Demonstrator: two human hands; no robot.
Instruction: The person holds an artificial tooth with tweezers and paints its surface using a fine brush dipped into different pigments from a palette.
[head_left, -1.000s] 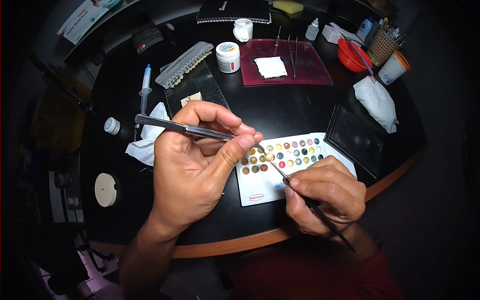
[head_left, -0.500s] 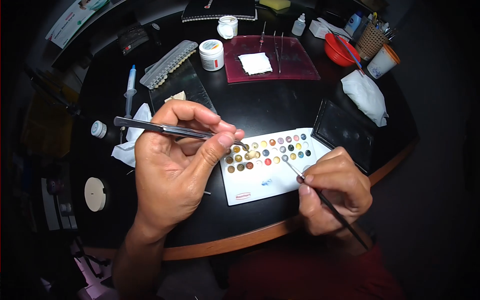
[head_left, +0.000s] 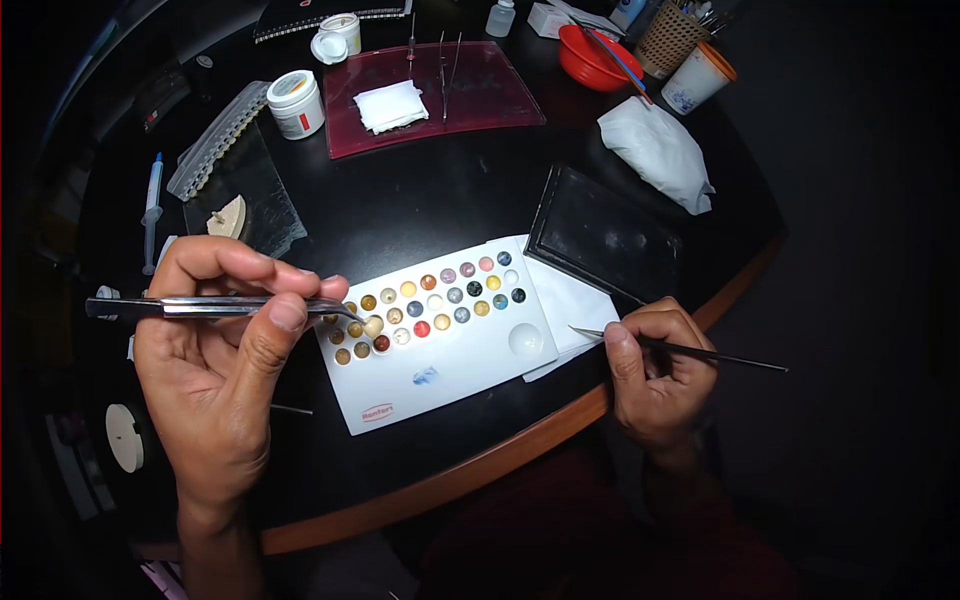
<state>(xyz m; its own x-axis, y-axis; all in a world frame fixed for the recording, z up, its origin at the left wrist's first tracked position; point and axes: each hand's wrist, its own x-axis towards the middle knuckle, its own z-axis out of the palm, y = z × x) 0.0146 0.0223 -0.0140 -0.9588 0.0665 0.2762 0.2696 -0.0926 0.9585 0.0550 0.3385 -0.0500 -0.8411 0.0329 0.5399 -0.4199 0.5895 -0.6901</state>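
My left hand is closed around a pair of bent-tip tweezers. At their tip is a small cream-coloured piece like a dental crown, above the left part of a white palette. The palette has rows of wells with coloured pastes, a blue smear and a larger round hollow. My right hand pinches a thin dark paintbrush. Its fine tip points left over a folded white sheet beside the palette; whether it touches the sheet I cannot tell.
A black flat case lies behind the sheet, near a crumpled white tissue. Further back are a dark red slab, a white jar, a red bowl and a cup. A syringe and a shade guide lie left.
The view has turned, shifting the table's things leftward. My right hand has drawn the brush from the palette's wells to over the white sheet. The tweezers still hold the crown over the palette.
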